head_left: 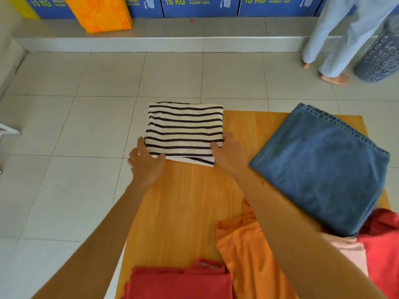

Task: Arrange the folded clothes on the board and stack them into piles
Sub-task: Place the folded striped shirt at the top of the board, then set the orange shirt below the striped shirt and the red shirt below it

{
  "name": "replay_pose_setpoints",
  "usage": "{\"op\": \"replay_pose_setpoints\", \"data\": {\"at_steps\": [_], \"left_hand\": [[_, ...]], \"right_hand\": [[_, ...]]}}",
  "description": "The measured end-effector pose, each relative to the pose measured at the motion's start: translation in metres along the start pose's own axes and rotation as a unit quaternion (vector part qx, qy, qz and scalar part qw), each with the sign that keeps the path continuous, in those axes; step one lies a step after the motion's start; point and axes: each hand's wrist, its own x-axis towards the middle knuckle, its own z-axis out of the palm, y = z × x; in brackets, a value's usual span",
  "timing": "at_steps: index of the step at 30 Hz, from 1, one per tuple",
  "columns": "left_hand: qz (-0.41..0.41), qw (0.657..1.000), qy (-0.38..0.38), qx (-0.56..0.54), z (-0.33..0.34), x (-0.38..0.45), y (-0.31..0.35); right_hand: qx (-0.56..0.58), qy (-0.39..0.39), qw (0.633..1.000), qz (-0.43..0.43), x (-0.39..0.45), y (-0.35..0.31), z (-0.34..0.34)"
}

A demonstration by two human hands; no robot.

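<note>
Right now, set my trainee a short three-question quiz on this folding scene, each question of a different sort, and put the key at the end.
1. True or false: the folded striped shirt lies wholly on the wooden board.
2. Which folded item lies on the board's far right? A) blue towel B) green jacket C) white sheet
3. Fill in: the left hand and right hand both touch the ____ shirt.

Key:
1. False; its far left part overhangs the board's corner, over the floor tiles.
2. A
3. striped
</note>
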Motion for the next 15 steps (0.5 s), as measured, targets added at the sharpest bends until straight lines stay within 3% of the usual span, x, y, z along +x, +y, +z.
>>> {"op": "replay_pose_setpoints", "data": {"at_steps": [6, 10, 15], "left_hand": [[0.009, 0.999, -0.043, -0.008, 0.004, -0.108, -0.039], [0.106, 0.987, -0.114, -0.025, 0.022, -0.173, -0.031], [0.22, 0.949, -0.225, 0.003, 0.057, -0.227, 0.003]], "right_hand": [[-0.049, 0.019, 0.999, -0.004, -0.098, 0.035, -0.018], [-0.002, 0.036, 0.998, 0.044, -0.171, 0.087, -0.02], [-0.011, 0.091, 0.992, 0.085, -0.262, 0.147, -0.034]]}}
